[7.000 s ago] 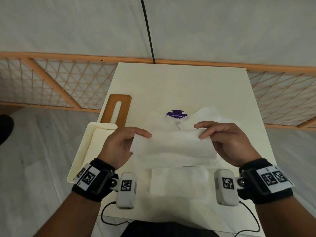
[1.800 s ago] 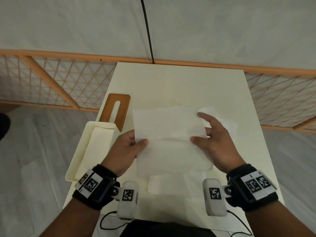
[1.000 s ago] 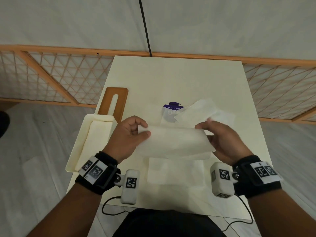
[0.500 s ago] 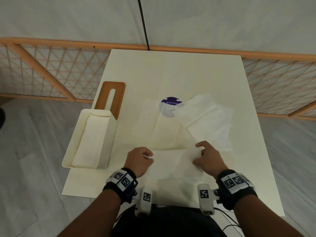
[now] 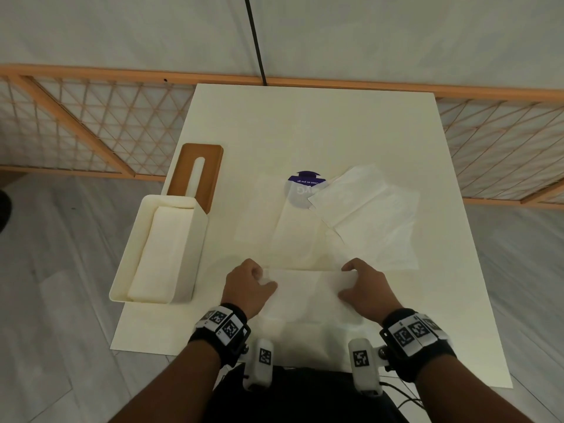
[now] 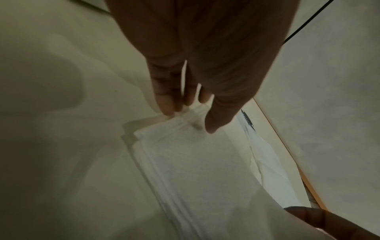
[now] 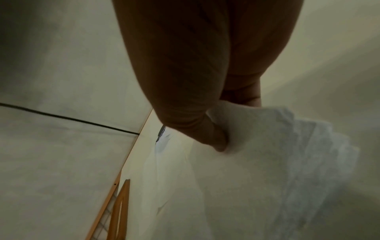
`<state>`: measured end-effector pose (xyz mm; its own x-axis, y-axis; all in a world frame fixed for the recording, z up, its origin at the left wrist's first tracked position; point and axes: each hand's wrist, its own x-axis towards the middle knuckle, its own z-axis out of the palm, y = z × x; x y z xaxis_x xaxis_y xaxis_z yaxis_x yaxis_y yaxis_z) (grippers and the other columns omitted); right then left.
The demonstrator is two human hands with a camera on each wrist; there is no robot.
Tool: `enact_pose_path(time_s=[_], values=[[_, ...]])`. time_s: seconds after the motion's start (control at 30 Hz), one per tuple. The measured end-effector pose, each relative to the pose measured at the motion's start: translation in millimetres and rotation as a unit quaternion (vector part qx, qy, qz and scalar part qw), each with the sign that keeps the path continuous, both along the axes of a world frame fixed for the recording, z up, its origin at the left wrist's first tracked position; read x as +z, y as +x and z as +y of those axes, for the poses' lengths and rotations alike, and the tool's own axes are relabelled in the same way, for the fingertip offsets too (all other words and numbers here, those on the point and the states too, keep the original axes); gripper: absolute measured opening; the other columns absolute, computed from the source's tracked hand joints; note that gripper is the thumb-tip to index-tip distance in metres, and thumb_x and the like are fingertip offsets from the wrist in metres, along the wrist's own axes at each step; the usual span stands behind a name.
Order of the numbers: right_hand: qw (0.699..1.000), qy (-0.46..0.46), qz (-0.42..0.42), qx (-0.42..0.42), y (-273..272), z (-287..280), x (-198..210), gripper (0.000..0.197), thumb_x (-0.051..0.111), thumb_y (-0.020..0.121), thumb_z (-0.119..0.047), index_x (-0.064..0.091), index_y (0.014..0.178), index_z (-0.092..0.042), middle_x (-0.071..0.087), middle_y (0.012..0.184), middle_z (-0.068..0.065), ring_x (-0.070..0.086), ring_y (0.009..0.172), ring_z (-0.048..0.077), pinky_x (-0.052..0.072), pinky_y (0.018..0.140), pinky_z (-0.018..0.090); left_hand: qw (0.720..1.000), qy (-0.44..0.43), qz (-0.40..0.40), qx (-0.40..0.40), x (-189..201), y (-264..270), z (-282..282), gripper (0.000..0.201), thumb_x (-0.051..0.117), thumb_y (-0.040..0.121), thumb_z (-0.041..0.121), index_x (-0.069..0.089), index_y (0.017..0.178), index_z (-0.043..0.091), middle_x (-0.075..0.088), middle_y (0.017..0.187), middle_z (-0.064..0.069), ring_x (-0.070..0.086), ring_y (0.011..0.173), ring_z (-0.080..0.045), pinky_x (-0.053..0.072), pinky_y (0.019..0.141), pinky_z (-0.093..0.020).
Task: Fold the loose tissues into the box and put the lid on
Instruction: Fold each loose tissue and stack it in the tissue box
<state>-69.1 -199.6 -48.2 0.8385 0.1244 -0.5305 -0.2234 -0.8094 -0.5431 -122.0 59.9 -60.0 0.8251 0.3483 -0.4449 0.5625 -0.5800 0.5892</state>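
A folded white tissue lies on a small stack of folded tissues near the table's front edge. My left hand pinches its left end between thumb and fingers. My right hand grips its right end with curled fingers. The cream tissue box stands open at the table's left edge with folded tissues inside. Its brown wooden lid with a slot lies just behind the box. Loose unfolded tissues lie at centre right.
A purple-and-white round packet sits mid-table, partly under a clear wrapper and the loose tissues. The cream table is bounded behind by an orange lattice fence. A black cable runs up the wall.
Both hands brought the folded tissue down from mid-air onto the stack near the front edge and hold its ends there. The head view pulled back, showing more table.
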Motion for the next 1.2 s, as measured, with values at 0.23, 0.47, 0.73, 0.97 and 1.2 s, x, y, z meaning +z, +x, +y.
enact_pose_path(time_s=[0.23,0.47,0.73,0.97,1.2], values=[[0.993,-0.092,0.052,-0.054,3.5,-19.1,-5.6,0.037,0.058,0.082,-0.047,0.061,0.082,-0.01,0.068,0.08,0.003,0.067,0.079,0.024,0.055,0.077,0.034,0.995,0.032,0.083,-0.044,0.0,-1.1,-0.1,0.03,0.074,0.081,0.04,0.059,0.097,0.02,0.065,0.091,0.005,0.059,0.082,-0.011,0.042,0.068,-0.02],[0.989,-0.135,0.053,0.013,-1.8,-4.9,-7.0,0.03,0.061,0.089,-0.038,0.051,0.073,-0.015,0.054,0.076,0.0,0.053,0.078,0.024,0.043,0.069,0.028,0.989,0.084,0.068,-0.105,5.1,12.0,-7.0,0.039,0.059,0.088,0.017,0.039,0.054,0.014,0.044,0.053,0.002,0.043,0.051,-0.015,0.032,0.048,-0.024],[0.988,-0.137,0.076,-0.013,4.3,-15.8,0.2,0.035,0.076,0.072,-0.042,0.057,0.072,-0.013,0.062,0.082,0.005,0.061,0.077,0.023,0.045,0.062,0.029,0.99,0.107,0.06,-0.074,19.5,41.2,7.8,0.016,0.056,0.088,0.029,0.06,0.086,0.013,0.065,0.086,-0.004,0.062,0.08,-0.024,0.05,0.071,-0.031],[0.99,-0.123,0.022,-0.061,10.8,-27.6,16.7,0.042,0.072,0.082,-0.033,0.067,0.105,0.002,0.07,0.104,0.012,0.063,0.1,0.031,0.053,0.085,0.037,0.968,0.097,-0.007,-0.229,-18.1,99.5,18.3,0.044,0.062,0.084,0.001,0.059,0.126,0.015,0.054,0.126,-0.004,0.05,0.12,-0.022,0.041,0.101,-0.027],[0.993,-0.094,0.001,-0.075,16.9,-38.9,28.4,0.033,0.07,0.085,-0.036,0.068,0.11,-0.016,0.069,0.106,-0.002,0.061,0.107,0.022,0.049,0.09,0.032,0.945,0.18,-0.061,-0.266,-34.6,96.5,29.8,0.022,0.058,0.096,0.022,0.073,0.11,0.014,0.064,0.114,-0.005,0.056,0.11,-0.023,0.045,0.097,-0.033]])
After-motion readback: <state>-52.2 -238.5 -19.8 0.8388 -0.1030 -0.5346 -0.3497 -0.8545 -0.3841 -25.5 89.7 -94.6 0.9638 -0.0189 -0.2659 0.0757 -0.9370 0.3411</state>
